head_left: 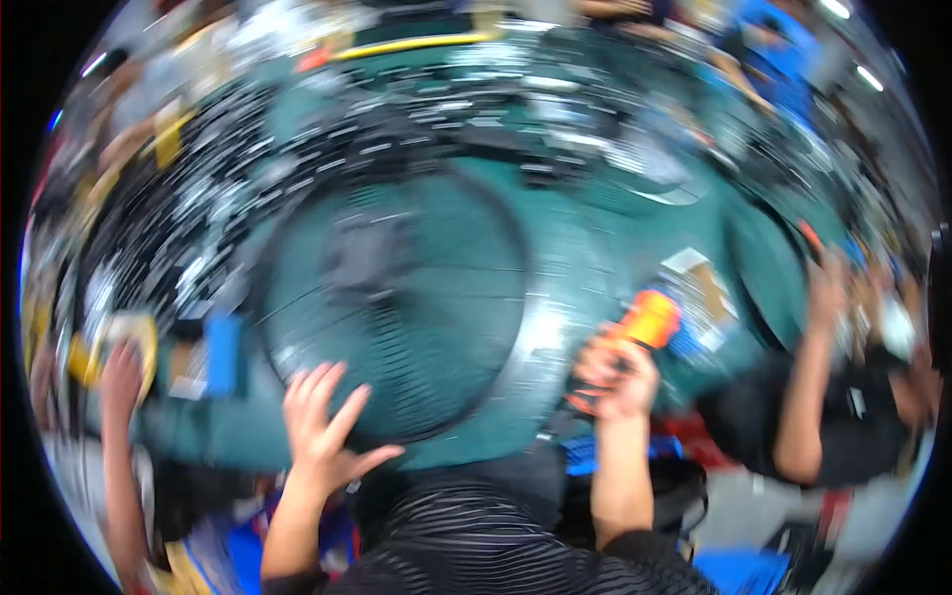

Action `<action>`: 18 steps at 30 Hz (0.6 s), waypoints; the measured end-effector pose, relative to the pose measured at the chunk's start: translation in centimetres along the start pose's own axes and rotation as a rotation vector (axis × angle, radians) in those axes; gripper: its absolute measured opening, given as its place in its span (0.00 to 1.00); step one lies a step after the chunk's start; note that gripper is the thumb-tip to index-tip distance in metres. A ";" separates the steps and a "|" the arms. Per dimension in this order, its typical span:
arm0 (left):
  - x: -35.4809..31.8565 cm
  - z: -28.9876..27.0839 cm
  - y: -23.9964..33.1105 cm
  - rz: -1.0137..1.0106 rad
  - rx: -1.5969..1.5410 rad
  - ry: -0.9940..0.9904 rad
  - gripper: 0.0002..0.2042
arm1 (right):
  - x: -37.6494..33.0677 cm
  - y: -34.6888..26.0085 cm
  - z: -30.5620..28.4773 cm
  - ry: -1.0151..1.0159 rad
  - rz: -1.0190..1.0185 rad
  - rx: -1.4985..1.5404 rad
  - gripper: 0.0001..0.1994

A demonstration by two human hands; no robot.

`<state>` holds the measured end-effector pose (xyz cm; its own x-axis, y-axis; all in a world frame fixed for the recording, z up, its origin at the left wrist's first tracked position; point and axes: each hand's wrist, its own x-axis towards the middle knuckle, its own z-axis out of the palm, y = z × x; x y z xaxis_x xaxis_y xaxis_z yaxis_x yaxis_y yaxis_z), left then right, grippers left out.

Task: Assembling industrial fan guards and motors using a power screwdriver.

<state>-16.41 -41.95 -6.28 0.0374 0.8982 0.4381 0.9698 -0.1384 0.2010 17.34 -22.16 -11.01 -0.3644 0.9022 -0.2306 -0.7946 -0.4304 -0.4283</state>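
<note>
A large black ring point(526, 260) lies on the green table in front of me, thin dark lines crossing it. Inside the ring sits a dark grey block point(367, 253), and a ribbed dark strip point(397, 357) runs from it toward me; blur hides their kind. My left hand point(325, 421) is open, fingers spread, at the ring's near left edge; I cannot tell whether it touches. To the right of the ring, my right hand point(617, 372) is closed around an orange and black power drill point(650, 319), held above the table with its thick end pointing away from me.
Many blurred black and silvery parts point(218, 178) cover the far left of the green table point(585, 238). A blue box point(223, 354) stands left of the ring. Beyond the drill lies an open carton point(704, 293). Other people's arms reach in at the left point(119, 397) and right point(818, 337).
</note>
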 end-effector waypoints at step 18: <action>-2.2 -9.8 -22.6 -0.679 0.280 -0.407 0.13 | 0.7 0.1 -0.3 -0.082 0.042 0.054 0.15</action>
<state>-40.79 -44.86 -3.21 -0.5441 0.8368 -0.0608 0.8350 0.5471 0.0582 17.16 -21.62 -11.51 -0.4346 0.8836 -0.1744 -0.8021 -0.4678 -0.3713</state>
